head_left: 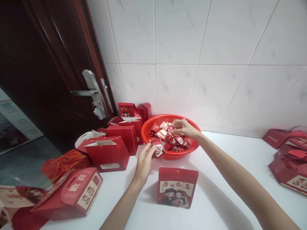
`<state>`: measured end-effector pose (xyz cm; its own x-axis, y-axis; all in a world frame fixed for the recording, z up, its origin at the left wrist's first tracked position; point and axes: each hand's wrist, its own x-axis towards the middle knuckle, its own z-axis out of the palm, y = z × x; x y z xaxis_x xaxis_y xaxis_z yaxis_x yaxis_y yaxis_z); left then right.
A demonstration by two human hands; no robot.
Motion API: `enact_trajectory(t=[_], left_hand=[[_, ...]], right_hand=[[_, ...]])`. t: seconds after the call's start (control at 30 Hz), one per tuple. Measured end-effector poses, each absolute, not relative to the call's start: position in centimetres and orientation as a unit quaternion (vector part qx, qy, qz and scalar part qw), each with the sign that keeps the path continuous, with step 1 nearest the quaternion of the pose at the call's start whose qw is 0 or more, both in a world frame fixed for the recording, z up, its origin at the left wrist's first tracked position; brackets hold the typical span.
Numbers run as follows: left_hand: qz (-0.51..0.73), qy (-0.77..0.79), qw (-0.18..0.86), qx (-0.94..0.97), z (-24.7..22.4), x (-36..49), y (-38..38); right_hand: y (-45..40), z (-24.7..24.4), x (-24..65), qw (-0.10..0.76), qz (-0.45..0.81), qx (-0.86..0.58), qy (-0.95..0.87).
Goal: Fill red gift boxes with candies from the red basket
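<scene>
A red plastic basket [170,155] by the tiled wall holds many small wrapped sweets [177,141]. My left hand [144,161] is closed on a red packet [158,149] with a pale heart-shaped label, at the basket's front left rim. Over the basket's right part, my right hand [182,127] pinches a dotted pink-red packet [170,130]. In front of the basket stands a red gift box [177,187] with a cartoon couple on its face; its inside is not visible.
Several red gift boxes [107,153] line the table's left side, some with raised flaps. More red boxes [291,163] sit at the far right. A dark door [59,64] with a metal handle [83,93] is behind, at left.
</scene>
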<state>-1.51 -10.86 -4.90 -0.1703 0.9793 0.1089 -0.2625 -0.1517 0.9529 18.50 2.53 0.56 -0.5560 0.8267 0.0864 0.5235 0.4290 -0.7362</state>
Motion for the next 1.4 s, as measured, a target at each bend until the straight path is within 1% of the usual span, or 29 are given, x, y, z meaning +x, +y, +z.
enact_trajectory(t=[0.07,0.1,0.17,0.23,0.37,0.43,0.5,0.53,0.57,0.6,0.7,0.77,0.8,0.9,1.03,1.17,1.3,1.4], left_hand=[[0.637,0.428,0.49,0.414,-5.0,-1.6,-10.8],[0.638,0.429,0.49,0.41,-5.1,-1.6,-10.8],[0.642,0.429,0.495,0.398,-5.2,-1.7,-10.7],[0.642,0.416,0.504,0.401,-5.1,-1.7,-10.7],[0.634,0.391,0.493,0.45,-4.7,-1.5,-11.0],[0.633,0.388,0.488,0.46,-4.6,-1.4,-11.1],[0.632,0.386,0.49,0.46,-4.6,-1.3,-11.1],[0.631,0.387,0.491,0.459,-4.6,-1.3,-11.1],[0.632,0.388,0.492,0.457,-4.6,-1.3,-11.1],[0.633,0.39,0.491,0.454,-4.6,-1.4,-11.1],[0.635,0.394,0.488,0.45,-4.6,-1.4,-11.0],[0.636,0.394,0.487,0.45,-4.6,-1.3,-11.0],[0.636,0.393,0.488,0.451,-4.6,-1.3,-11.0],[0.634,0.392,0.491,0.451,-4.7,-1.2,-11.0],[0.634,0.399,0.485,0.452,-4.8,-1.3,-11.1],[0.632,0.399,0.489,0.45,-4.6,-1.3,-11.2],[0.631,0.402,0.491,0.447,-4.3,-1.3,-11.3],[0.635,0.397,0.494,0.442,-4.3,-1.3,-11.2]], right_hand=[[1.2,1.6,18.1,0.306,0.457,-0.331,-0.767],[0.4,2.0,17.8,0.329,0.507,-0.291,-0.742],[-1.1,2.5,16.8,0.324,0.558,-0.244,-0.724],[-2.4,2.6,15.6,0.31,0.542,-0.234,-0.746],[-3.0,2.4,14.5,0.325,0.439,-0.243,-0.802],[-2.0,2.5,15.3,0.318,0.439,-0.25,-0.802],[-0.4,2.7,16.7,0.313,0.421,-0.294,-0.799],[0.4,2.7,17.5,0.297,0.392,-0.333,-0.805],[1.2,2.6,18.2,0.26,0.355,-0.373,-0.817],[1.8,2.4,18.8,0.198,0.326,-0.399,-0.834],[2.4,1.5,19.1,0.006,0.319,-0.402,-0.858],[1.7,0.7,18.0,-0.091,0.291,-0.392,-0.868],[1.3,0.3,17.3,-0.119,0.258,-0.394,-0.874],[0.2,-0.6,15.0,-0.147,0.168,-0.429,-0.876],[0.0,-1.2,13.4,-0.112,0.15,-0.441,-0.878],[0.9,-1.0,13.8,-0.037,0.176,-0.452,-0.874],[2.7,-0.6,15.4,0.056,0.259,-0.484,-0.834],[4.1,-0.7,17.2,0.094,0.363,-0.511,-0.774]])
